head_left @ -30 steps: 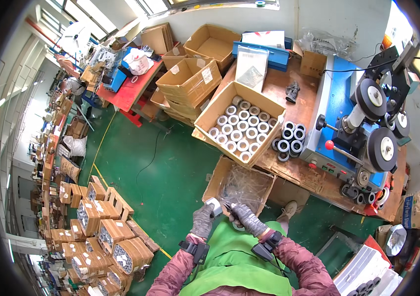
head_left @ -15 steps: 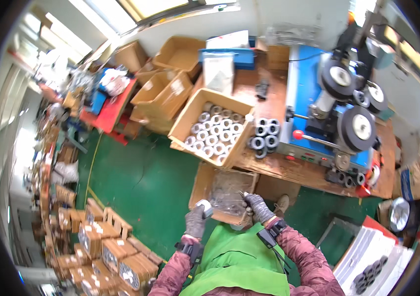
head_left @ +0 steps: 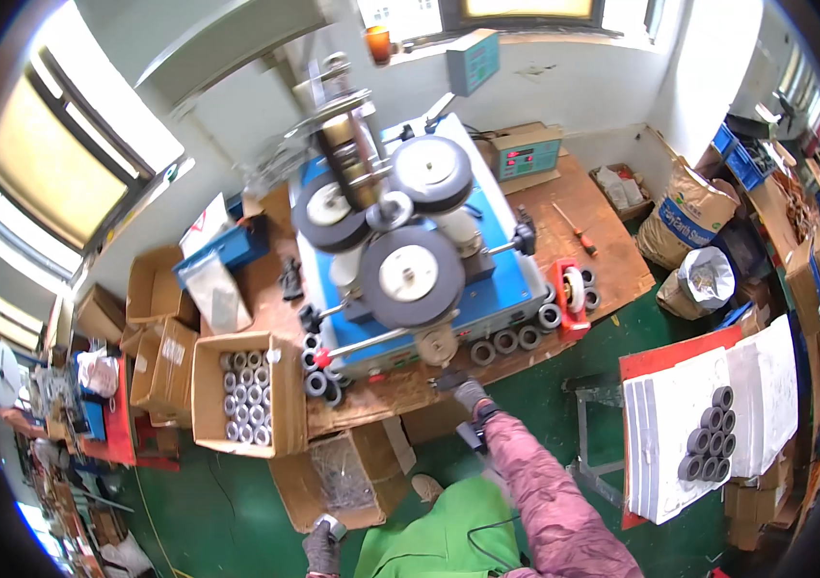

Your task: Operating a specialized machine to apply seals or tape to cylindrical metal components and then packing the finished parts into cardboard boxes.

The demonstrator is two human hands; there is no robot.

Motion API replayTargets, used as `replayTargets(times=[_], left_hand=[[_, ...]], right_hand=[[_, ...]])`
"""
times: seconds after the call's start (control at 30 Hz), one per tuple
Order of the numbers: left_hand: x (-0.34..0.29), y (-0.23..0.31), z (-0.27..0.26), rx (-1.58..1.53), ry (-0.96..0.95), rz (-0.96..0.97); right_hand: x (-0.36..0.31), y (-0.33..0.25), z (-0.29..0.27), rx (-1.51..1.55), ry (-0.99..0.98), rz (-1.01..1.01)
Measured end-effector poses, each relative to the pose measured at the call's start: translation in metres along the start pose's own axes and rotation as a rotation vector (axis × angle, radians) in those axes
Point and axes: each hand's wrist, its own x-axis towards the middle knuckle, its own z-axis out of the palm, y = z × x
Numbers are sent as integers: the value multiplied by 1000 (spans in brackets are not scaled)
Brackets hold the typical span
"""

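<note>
My left hand, in a grey glove, is closed on a white-and-grey ring near the lower edge of the view. My right hand, also gloved, reaches forward to the table's front edge, just below the round tan fixture on the machine. Its fingers are closed round something small and dark that I cannot make out. The blue-based machine carries three dark wheels with white hubs, the front wheel being nearest to me. Several dark grey rings stand along the table edge, right of the fixture.
An open carton of rings sits at the table's left end. Below it, another carton holds clear plastic. A screwdriver and a red holder lie on the right. Stacked rings rest on white sheets beyond a metal frame.
The view has swung right toward the machine. My right hand has stretched out from above the plastic-filled carton to the table edge. My left hand still holds the ring, now lower in view.
</note>
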Motion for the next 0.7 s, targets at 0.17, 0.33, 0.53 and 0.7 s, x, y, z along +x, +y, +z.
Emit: replayTargets(times=[0.17,0.33,0.53,0.7], left_hand=[[-33,-13,54,56,71,-98],[-54,17,200,110,-186,-46],[-77,22,290,230,-234,-23],[-89,22,296,273,-192,49]], right_hand=[[-27,-117,-49,-51,174,429],[-74,-138,-277,-18,634,129],[-37,-43,-362,-191,589,760],[-12,-35,-365,-43,486,921]])
